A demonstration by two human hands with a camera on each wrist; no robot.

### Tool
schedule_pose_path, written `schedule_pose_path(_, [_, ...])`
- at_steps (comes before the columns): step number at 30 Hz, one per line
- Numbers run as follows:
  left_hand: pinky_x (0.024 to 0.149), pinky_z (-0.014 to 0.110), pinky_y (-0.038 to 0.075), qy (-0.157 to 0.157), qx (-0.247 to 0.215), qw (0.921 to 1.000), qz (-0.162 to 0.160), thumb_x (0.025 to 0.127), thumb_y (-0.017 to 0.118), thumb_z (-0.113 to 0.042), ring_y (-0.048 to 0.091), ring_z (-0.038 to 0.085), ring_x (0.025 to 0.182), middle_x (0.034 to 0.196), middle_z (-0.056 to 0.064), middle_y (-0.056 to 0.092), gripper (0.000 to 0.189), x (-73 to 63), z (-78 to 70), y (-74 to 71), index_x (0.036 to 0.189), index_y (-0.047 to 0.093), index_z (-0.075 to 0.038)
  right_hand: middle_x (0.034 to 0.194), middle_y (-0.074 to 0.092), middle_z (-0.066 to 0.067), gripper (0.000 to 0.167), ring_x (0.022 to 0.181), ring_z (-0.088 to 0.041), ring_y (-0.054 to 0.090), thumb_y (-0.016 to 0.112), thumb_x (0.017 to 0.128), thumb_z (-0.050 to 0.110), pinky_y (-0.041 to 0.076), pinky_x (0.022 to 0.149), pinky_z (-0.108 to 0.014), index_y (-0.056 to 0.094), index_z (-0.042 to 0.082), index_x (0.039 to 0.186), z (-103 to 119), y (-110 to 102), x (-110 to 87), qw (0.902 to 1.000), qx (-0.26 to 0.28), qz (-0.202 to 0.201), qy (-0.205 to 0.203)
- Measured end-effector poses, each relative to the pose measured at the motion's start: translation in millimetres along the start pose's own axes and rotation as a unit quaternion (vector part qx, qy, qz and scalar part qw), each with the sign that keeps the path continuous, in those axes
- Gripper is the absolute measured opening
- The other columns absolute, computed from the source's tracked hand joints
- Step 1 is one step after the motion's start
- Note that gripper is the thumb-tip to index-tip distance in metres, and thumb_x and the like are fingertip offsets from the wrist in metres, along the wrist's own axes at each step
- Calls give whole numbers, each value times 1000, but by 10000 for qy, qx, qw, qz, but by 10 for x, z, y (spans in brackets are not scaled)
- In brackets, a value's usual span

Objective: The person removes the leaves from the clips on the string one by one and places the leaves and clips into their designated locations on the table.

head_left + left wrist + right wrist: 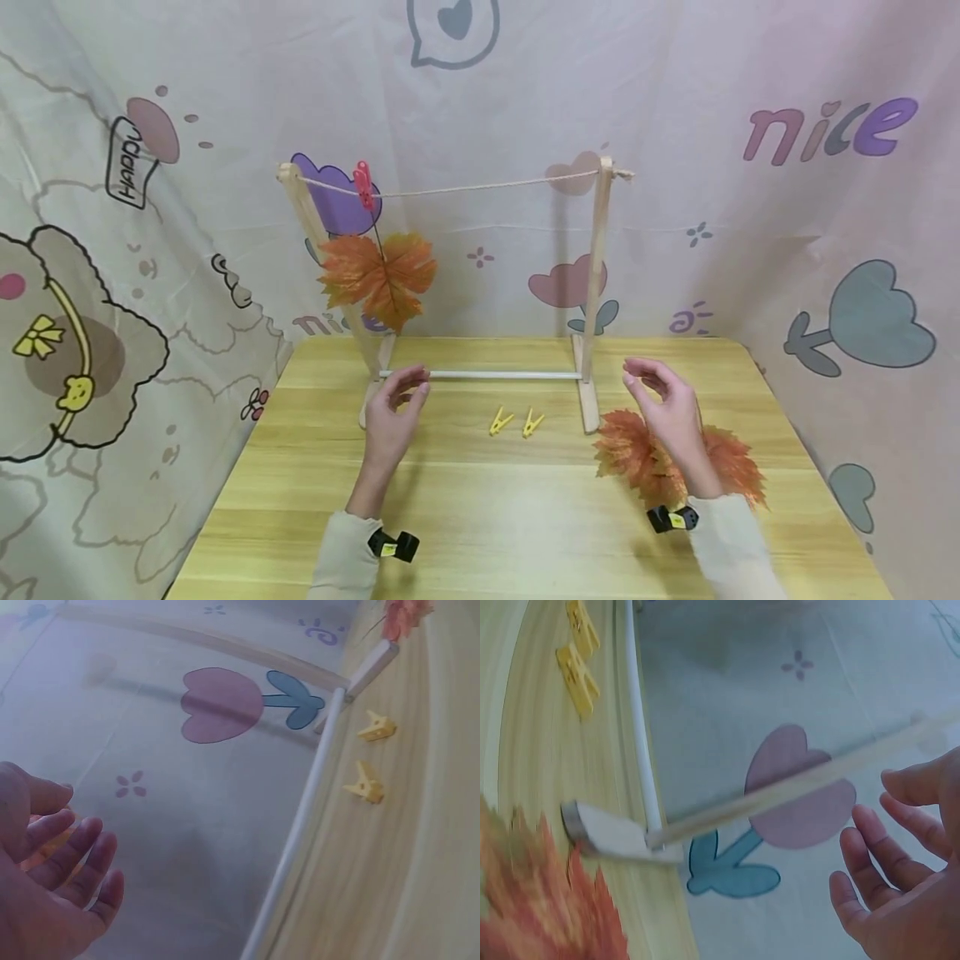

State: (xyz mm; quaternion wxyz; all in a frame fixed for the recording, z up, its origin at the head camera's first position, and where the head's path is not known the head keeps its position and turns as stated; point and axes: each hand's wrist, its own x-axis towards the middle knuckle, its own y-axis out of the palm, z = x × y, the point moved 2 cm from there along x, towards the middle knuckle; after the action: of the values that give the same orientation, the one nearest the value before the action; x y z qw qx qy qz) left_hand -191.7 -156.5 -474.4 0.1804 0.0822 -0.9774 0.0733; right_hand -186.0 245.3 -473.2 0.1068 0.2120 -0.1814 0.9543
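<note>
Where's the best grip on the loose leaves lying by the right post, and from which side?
Probably from above with the right hand, which hovers over the loose leaves. They lie flat on the table, so pinching an outer edge of the top leaf seems best; stems aren't visible.

Hands: two, left hand (395,412) and right hand (670,408), both empty, lower centre of frame.
Yellow clothespins: two (498,422) (532,423), side by side at centre on the table (487,517).
Red clothespin: one (363,184), on the string (480,188), upper left.
Hung leaf: one (378,277), under the red clothespin.
Loose leaves: pile (637,458) at lower right, count cannot be told.
Wooden rack: one (596,275).
White rod: one (487,375).
</note>
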Motion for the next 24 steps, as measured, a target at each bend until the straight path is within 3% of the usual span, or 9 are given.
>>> schedule_pose_path(4, [85,23,53,135,-107,9998,-72,95,69,3,64,32,109,117,20,70,29,20,-53,-53,124,67,5,118,70,-22,28,109,-19,65,68,98,0,50,98,-20,67,-4,125,46,142,6,9993,304,102,-172])
schedule_pose_path(11, [84,20,53,347,-110,9991,-215,96,68,4,65,28,107,117,24,69,28,42,-143,-132,124,67,5,116,67,-29,26,111,-41,61,66,95,-8,50,102,-42,65,-13,121,581,323,-3,9973,643,330,-111])
schedule_pose_path(17, [85,21,53,409,0,9986,-337,94,66,10,64,34,107,118,29,67,30,74,-289,-157,124,64,11,117,68,-27,27,112,-43,63,67,94,-9,49,102,-49,64,-13,121,711,490,43,9949,831,471,-335])
schedule_pose_path(24, [85,22,52,607,-165,9970,-459,96,68,4,65,21,106,118,22,69,29,197,-237,-254,125,67,6,119,69,-21,27,114,-39,64,68,94,-8,48,102,-53,65,-10,121,834,707,107,9929,853,653,-518])
